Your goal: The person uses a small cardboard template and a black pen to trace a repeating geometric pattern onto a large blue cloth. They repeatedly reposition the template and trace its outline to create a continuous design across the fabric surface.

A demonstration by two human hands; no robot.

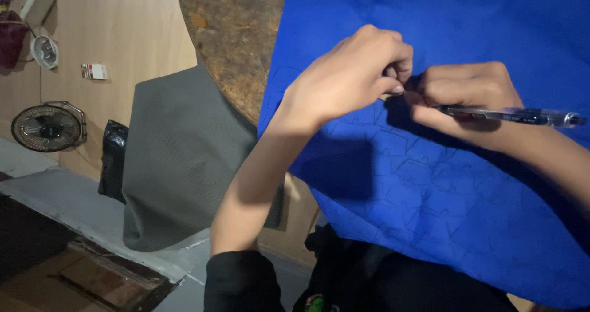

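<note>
We see the blue fabric (442,183) spread over the round worktop (236,35) and hanging off its near edge toward the person's lap; it is covered with short dark pen strokes. Both hands meet on it near the upper middle of the cloth. The left hand (350,75) comes in from the lower left, fingers curled, pinching something small at its fingertips, most likely a fold of the fabric, though we cannot make out exactly what. The right hand (464,94) lies just beside it, touching it at the fingertips, and is closed around a clear pen (513,115). The pen's long axis runs almost level, its cap end pointing right, away from the left hand; its tip is hidden behind the fingers. The right forearm leaves the frame at the right edge. Farther out, a grey cloth (178,158) hangs to the left of the worktop, and 1 small fan (48,126) stands on the floor.
</note>
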